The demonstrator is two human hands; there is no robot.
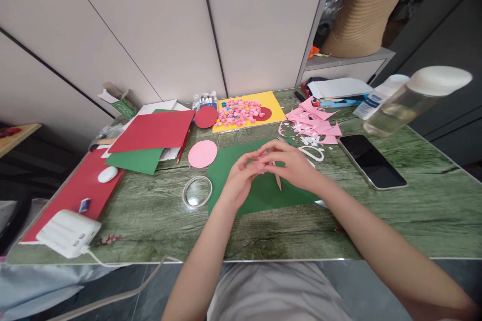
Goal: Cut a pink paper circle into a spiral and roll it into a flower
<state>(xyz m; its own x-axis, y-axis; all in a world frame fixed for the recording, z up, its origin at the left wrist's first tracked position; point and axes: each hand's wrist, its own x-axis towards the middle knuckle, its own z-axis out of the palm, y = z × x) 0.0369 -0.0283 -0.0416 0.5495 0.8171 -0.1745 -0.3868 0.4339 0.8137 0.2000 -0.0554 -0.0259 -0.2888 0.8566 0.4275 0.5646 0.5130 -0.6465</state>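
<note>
Both hands meet over a green sheet (259, 200) on the table. My left hand (243, 175) has its fingers bent inward, fingertips against those of my right hand (288, 163). A small pink piece (263, 159) shows between the fingertips, partly hidden. A thin pale pink strip (277, 180) is below my right hand, over the green sheet. White-handled scissors (312, 152) lie just beyond my right hand. A pink paper circle (203, 154) and a tape roll (197, 191) lie left of my hands.
Pink balls (241, 113) sit on a yellow sheet (278, 105) at the back. Pink scraps (311, 118), a phone (372, 161) and a clear bottle (395, 113) are at right. Red sheets (154, 133) and a white charger (69, 232) are at left.
</note>
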